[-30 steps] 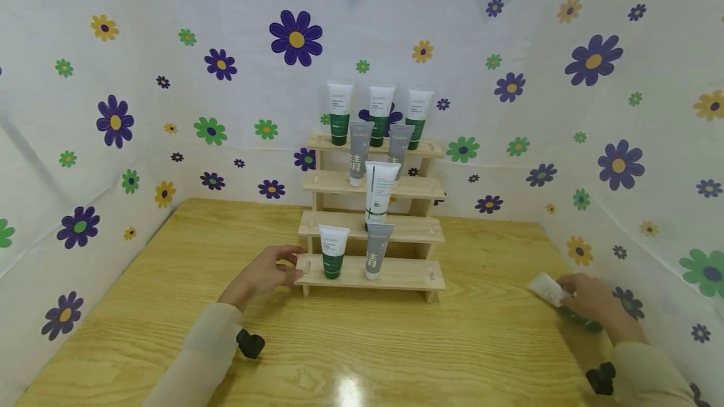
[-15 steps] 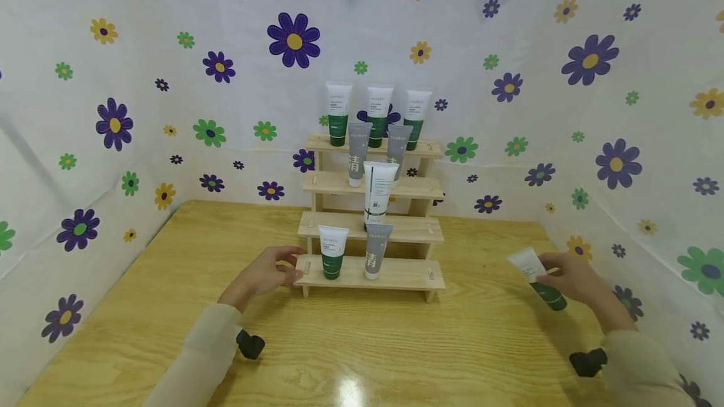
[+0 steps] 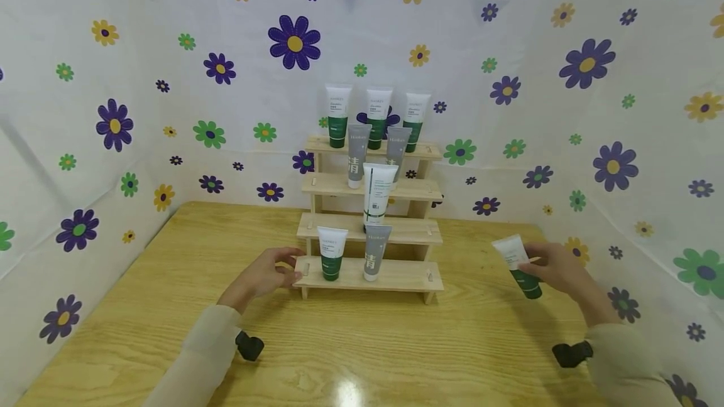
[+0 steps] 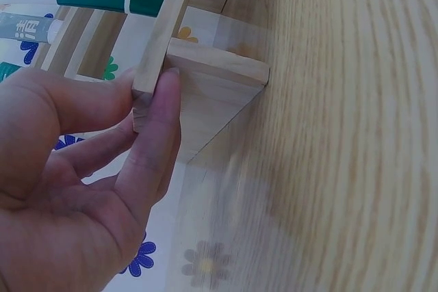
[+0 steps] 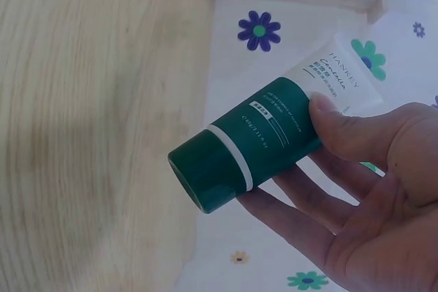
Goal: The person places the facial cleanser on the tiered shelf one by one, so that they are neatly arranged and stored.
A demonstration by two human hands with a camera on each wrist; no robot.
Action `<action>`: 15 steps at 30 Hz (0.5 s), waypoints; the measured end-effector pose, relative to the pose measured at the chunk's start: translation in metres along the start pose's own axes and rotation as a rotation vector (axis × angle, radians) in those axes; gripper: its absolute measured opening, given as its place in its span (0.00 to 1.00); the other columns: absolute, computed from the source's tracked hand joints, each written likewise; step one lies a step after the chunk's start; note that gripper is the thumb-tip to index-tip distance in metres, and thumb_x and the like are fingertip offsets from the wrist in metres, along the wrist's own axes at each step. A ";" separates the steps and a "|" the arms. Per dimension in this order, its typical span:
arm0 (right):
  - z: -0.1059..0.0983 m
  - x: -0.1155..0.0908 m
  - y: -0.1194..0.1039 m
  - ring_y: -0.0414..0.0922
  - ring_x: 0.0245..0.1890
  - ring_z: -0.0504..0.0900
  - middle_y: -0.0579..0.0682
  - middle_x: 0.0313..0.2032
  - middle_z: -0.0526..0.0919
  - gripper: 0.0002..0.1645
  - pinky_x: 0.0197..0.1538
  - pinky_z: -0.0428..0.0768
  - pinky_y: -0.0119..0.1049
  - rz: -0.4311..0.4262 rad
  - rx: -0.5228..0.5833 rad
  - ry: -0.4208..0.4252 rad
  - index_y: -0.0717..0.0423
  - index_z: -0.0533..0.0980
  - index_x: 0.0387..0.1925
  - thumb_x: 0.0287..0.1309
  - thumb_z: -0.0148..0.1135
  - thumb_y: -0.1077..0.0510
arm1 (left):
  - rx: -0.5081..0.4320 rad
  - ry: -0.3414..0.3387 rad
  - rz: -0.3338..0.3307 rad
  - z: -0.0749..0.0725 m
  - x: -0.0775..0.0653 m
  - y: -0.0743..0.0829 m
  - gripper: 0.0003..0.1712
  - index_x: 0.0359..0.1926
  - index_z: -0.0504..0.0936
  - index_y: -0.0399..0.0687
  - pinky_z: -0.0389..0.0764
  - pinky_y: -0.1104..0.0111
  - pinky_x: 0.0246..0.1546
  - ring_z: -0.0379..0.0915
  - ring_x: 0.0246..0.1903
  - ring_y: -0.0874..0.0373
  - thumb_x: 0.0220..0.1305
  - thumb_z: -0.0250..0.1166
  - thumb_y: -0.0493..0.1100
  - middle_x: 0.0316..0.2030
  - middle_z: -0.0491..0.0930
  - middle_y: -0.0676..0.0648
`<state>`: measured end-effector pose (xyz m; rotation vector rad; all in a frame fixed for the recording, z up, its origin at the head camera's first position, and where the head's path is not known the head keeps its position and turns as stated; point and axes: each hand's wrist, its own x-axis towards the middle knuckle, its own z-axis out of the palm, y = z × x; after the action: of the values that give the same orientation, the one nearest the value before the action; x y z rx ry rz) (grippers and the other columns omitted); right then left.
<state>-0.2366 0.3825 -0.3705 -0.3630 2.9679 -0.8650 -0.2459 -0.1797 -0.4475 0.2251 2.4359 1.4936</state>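
Note:
My left hand (image 3: 266, 274) pinches the left end of the bottom step of a wooden tiered stand (image 3: 407, 275), thumb on top and fingers beneath in the left wrist view. Over the table's right side, my right hand (image 3: 557, 267) grips a white and green squeeze tube (image 5: 263, 135) between thumb and fingers, its green cap down and tilted. On the bottom step stand a white and green tube (image 3: 332, 254) and a grey tube (image 3: 376, 252). One step up is a taller white tube (image 3: 379, 193). Two grey tubes (image 3: 357, 154) stand above that, partly hiding three white and green tubes (image 3: 337, 115) on top.
The stand sits on a wood-grain table (image 3: 317, 350) toward its back edge. A white cloth with printed flowers (image 3: 226, 11) hangs behind the table and along both sides. A black wrist camera (image 3: 571, 354) sits at the right sleeve.
My right hand has lifted the white and green tube from the table's right side and brought it leftward, turning it more upright. My left hand has stayed on the stand.

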 end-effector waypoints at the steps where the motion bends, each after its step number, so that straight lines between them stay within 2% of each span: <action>1: 0.001 0.001 -0.003 0.67 0.46 0.87 0.76 0.51 0.82 0.25 0.40 0.89 0.48 -0.004 0.009 0.001 0.80 0.72 0.61 0.69 0.63 0.65 | 0.000 0.000 0.000 0.000 0.000 0.000 0.30 0.71 0.71 0.38 0.90 0.59 0.45 0.83 0.42 0.54 0.70 0.65 0.33 0.56 0.76 0.34; 10: 0.009 0.014 -0.027 0.66 0.47 0.87 0.75 0.51 0.82 0.23 0.42 0.90 0.47 -0.070 0.066 0.036 0.78 0.74 0.59 0.67 0.64 0.67 | -0.007 0.002 -0.007 0.000 -0.001 0.000 0.30 0.71 0.71 0.38 0.89 0.60 0.46 0.83 0.42 0.54 0.70 0.65 0.33 0.56 0.77 0.34; 15: 0.014 0.021 -0.039 0.68 0.49 0.87 0.76 0.53 0.82 0.23 0.44 0.90 0.47 -0.114 0.141 0.035 0.78 0.73 0.61 0.68 0.63 0.69 | -0.004 -0.001 0.006 0.000 0.000 0.001 0.30 0.71 0.71 0.37 0.90 0.59 0.46 0.83 0.42 0.54 0.70 0.65 0.33 0.56 0.77 0.34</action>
<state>-0.2474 0.3387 -0.3612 -0.5195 2.9199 -1.0957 -0.2457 -0.1796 -0.4469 0.2328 2.4327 1.5007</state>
